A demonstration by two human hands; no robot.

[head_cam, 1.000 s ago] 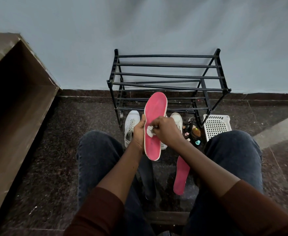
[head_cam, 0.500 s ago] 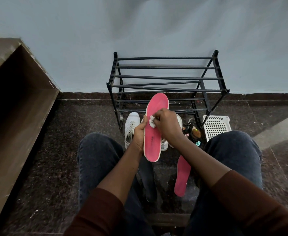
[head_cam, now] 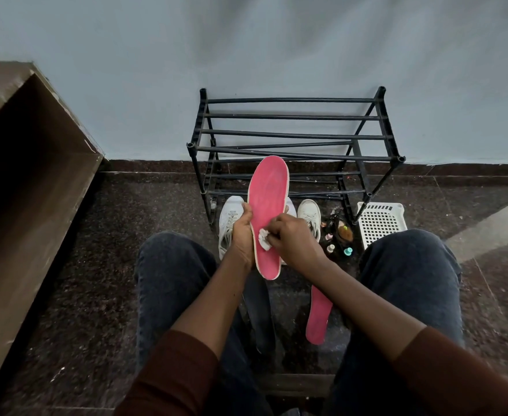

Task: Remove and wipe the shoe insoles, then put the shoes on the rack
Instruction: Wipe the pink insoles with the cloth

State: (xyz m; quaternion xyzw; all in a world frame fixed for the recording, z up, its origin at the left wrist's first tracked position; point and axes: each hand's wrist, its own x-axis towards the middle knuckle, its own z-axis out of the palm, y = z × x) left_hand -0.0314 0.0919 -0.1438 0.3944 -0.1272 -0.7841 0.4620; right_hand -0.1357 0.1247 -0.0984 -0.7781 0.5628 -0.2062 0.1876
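My left hand [head_cam: 242, 235] grips the left edge of a pink insole [head_cam: 268, 202] held upright in front of me. With my right hand [head_cam: 293, 238] I pinch a small white wipe [head_cam: 264, 239] against the insole's lower half. A second pink insole [head_cam: 318, 316] lies on the floor between my knees. Two white shoes stand behind my hands, the left shoe [head_cam: 228, 223] and the right shoe [head_cam: 310, 214], partly hidden. The black metal shoe rack [head_cam: 291, 145] stands against the wall with bare bars.
A white perforated plastic basket [head_cam: 380, 220] sits right of the rack, with several small bottles and a brush [head_cam: 338, 235] beside it. A brown wooden cabinet [head_cam: 21, 190] runs along the left. A dark insole-shaped piece [head_cam: 260, 313] lies on the granite floor by my left leg.
My right hand has slid the wipe down the insole from its middle to its lower half. The insole stays upright in my left hand.
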